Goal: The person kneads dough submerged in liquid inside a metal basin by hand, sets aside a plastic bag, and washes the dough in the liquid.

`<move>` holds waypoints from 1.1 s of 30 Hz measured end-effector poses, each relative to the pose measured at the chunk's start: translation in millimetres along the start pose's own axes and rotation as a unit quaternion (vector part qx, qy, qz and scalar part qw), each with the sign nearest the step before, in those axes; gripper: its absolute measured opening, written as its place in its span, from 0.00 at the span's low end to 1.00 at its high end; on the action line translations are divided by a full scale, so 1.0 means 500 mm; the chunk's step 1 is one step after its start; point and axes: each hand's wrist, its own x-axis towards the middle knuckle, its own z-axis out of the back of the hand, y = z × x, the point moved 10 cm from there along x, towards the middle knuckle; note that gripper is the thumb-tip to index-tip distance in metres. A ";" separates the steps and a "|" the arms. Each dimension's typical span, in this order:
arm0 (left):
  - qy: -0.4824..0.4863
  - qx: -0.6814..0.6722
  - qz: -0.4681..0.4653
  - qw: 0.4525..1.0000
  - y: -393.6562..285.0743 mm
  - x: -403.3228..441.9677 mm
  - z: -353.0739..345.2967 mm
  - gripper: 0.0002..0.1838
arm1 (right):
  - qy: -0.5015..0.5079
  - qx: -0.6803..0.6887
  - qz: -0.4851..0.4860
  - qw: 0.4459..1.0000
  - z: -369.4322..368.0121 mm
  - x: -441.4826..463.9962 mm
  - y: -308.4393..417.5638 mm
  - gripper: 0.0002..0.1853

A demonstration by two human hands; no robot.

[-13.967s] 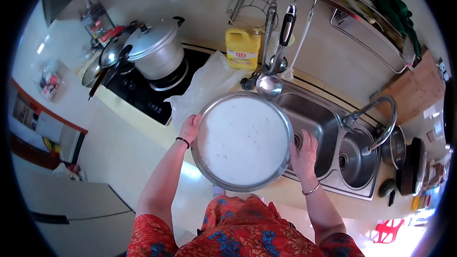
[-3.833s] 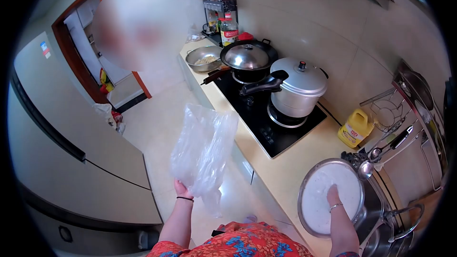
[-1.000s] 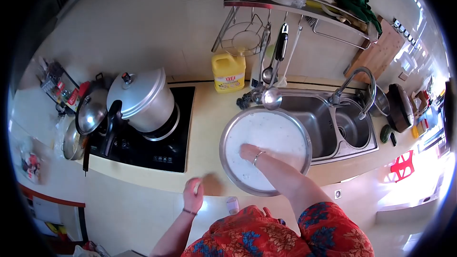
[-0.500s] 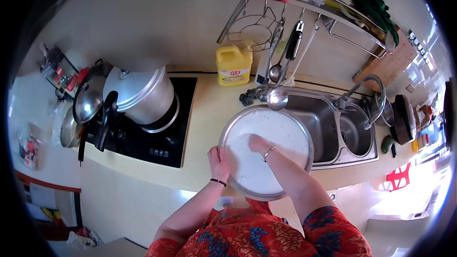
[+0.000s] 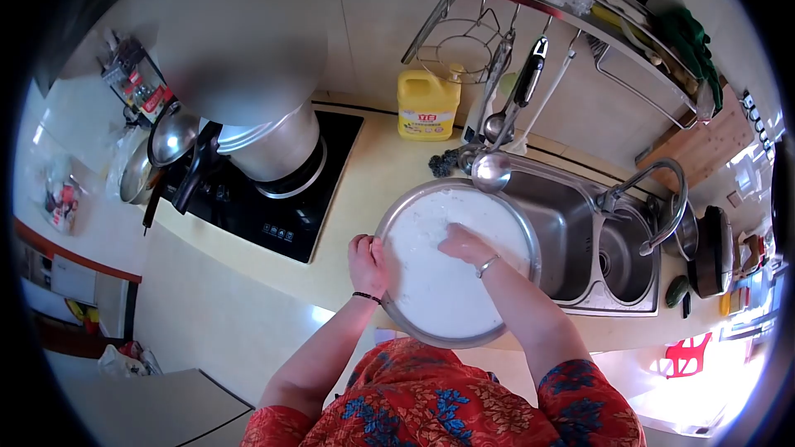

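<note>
A pale wall (image 5: 373,33) rose along the back edge of the counter (image 5: 352,211), and bright light (image 5: 733,397) glared off its front right corner.

Looks like smooth, shiny metal on the basin (image 5: 458,342), sink (image 5: 567,240) and faucet (image 5: 682,190); glossy glass on the cooktop (image 5: 286,219); smooth plastic on the jug (image 5: 426,108); matt, printed cloth on the shirt (image 5: 447,401); matt wood on the cutting board (image 5: 709,136).

Basin (image 5: 454,343), yellow jug (image 5: 426,109) on countertop (image 5: 373,167).

Yellow jug (image 5: 428,91), red characters 立白 on its white label (image 5: 426,122), smaller lines beneath too small to read
</note>
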 end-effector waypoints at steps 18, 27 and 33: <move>-0.009 0.027 0.016 0.999 0.014 -0.002 -0.003 0.15 | -0.174 0.271 0.055 0.945 0.093 -0.046 -0.112 0.24; -0.006 0.028 0.010 1.000 0.015 -0.002 -0.004 0.14 | 0.056 0.576 0.071 0.813 0.063 -0.063 -0.121 0.26; -0.003 0.026 0.016 1.000 0.017 -0.003 -0.006 0.15 | -0.103 0.086 0.171 0.976 0.126 -0.132 -0.072 0.35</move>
